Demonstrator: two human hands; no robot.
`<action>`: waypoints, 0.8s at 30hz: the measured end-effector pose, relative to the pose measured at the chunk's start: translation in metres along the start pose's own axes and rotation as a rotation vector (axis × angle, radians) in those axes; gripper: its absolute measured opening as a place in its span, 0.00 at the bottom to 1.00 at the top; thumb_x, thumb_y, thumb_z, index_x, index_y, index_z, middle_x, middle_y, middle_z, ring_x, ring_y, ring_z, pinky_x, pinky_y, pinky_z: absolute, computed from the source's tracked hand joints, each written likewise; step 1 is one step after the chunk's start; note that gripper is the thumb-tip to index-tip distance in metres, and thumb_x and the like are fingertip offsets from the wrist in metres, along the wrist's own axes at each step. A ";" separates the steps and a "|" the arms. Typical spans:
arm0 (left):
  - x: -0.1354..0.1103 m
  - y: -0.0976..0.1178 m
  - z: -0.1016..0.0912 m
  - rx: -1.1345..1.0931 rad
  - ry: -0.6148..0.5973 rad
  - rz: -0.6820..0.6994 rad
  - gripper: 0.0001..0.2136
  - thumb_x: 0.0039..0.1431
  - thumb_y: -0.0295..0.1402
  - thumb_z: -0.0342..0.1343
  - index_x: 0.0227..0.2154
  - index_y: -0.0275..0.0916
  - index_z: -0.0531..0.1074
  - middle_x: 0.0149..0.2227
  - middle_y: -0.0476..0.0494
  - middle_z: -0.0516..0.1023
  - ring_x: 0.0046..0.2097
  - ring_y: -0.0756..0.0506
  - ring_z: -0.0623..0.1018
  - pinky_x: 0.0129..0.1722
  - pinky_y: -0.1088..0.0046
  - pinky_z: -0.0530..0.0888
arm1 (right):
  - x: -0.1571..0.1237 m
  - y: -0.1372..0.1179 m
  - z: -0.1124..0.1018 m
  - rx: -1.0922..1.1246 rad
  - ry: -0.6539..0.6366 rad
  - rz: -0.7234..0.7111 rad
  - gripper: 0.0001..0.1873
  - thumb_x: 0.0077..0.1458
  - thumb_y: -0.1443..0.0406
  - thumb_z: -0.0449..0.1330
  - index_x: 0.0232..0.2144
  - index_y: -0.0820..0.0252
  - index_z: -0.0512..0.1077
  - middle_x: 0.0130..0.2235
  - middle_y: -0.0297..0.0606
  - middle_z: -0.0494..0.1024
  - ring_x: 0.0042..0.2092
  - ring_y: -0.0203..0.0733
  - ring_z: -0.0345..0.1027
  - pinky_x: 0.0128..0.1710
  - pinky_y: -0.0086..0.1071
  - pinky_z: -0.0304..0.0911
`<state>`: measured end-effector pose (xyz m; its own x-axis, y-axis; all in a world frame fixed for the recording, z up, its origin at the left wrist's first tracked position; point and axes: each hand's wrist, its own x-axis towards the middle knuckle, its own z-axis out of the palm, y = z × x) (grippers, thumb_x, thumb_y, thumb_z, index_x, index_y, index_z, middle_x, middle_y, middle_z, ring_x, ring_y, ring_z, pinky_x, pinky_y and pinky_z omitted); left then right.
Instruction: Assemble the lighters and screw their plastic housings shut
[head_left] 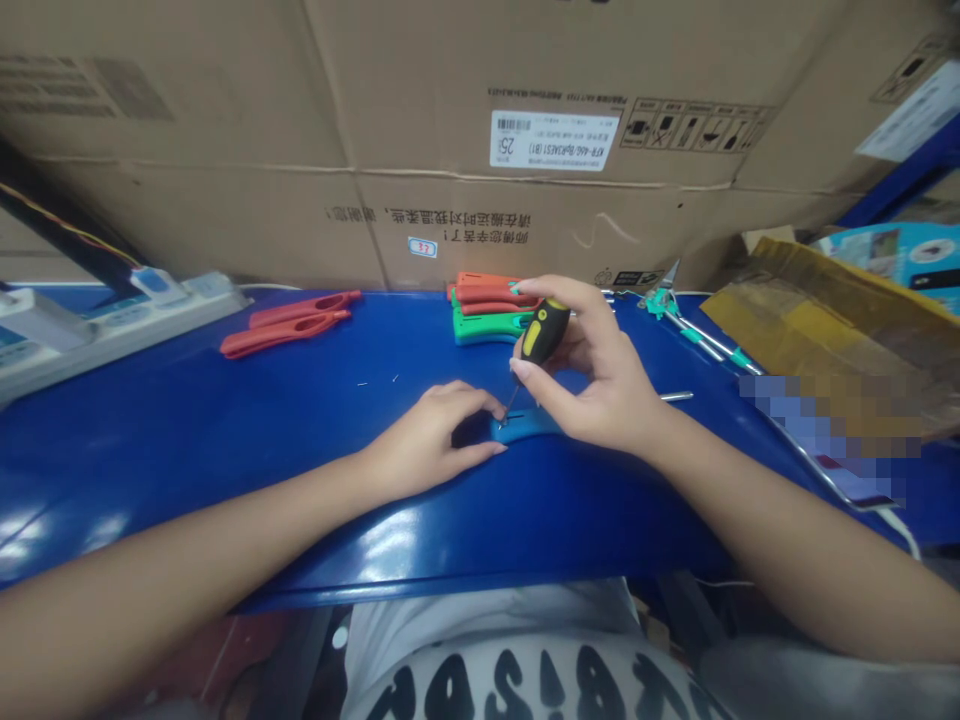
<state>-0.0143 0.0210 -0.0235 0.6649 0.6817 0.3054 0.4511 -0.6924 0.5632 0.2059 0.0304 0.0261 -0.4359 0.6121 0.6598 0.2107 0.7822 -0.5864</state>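
My right hand grips a short black and yellow screwdriver, fingers round its stubby handle. The thin shaft slants down to the end of a blue plastic handle lying on the table. At that end, the thumb and index finger of my left hand pinch the handle, close to the screwdriver tip. A slot shows in the blue handle's top; its middle is hidden behind my right hand. A metal rod sticks out to the right, apparently from this handle. The tip's exact contact is too small to tell.
Red handle shells lie at the left, near a white power strip. Orange, red and green handles are stacked behind my hands. Metal rods with green pieces, a yellow-brown package and a phone-like blurred object lie right. A cardboard box closes off the back.
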 end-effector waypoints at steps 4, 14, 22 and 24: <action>0.000 -0.001 0.000 0.005 0.001 0.010 0.11 0.63 0.38 0.62 0.47 0.43 0.71 0.47 0.47 0.79 0.51 0.42 0.76 0.54 0.61 0.69 | 0.000 0.003 0.001 -0.022 0.007 -0.012 0.29 0.62 0.64 0.62 0.63 0.50 0.59 0.61 0.44 0.69 0.41 0.37 0.75 0.34 0.30 0.75; 0.001 0.001 -0.001 -0.008 0.006 0.003 0.10 0.63 0.37 0.62 0.44 0.42 0.71 0.46 0.47 0.79 0.50 0.43 0.76 0.53 0.62 0.70 | 0.003 -0.005 -0.007 -0.103 -0.053 -0.022 0.30 0.67 0.63 0.55 0.68 0.51 0.54 0.63 0.45 0.69 0.49 0.43 0.75 0.38 0.33 0.78; 0.000 0.000 0.000 0.001 0.020 0.028 0.11 0.63 0.37 0.63 0.44 0.43 0.70 0.46 0.48 0.78 0.50 0.43 0.76 0.53 0.63 0.70 | 0.000 -0.002 -0.009 -0.331 0.055 -0.226 0.28 0.61 0.60 0.64 0.62 0.47 0.65 0.59 0.38 0.75 0.43 0.42 0.78 0.41 0.36 0.78; 0.001 0.000 0.000 -0.003 0.018 0.025 0.11 0.63 0.37 0.63 0.44 0.42 0.70 0.46 0.48 0.78 0.49 0.43 0.76 0.53 0.63 0.70 | -0.001 -0.005 -0.007 -0.329 0.038 -0.188 0.27 0.65 0.61 0.59 0.64 0.48 0.62 0.59 0.39 0.75 0.44 0.42 0.78 0.44 0.37 0.78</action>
<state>-0.0137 0.0214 -0.0236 0.6647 0.6686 0.3332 0.4327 -0.7082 0.5579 0.2115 0.0270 0.0320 -0.4623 0.4535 0.7620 0.4024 0.8730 -0.2754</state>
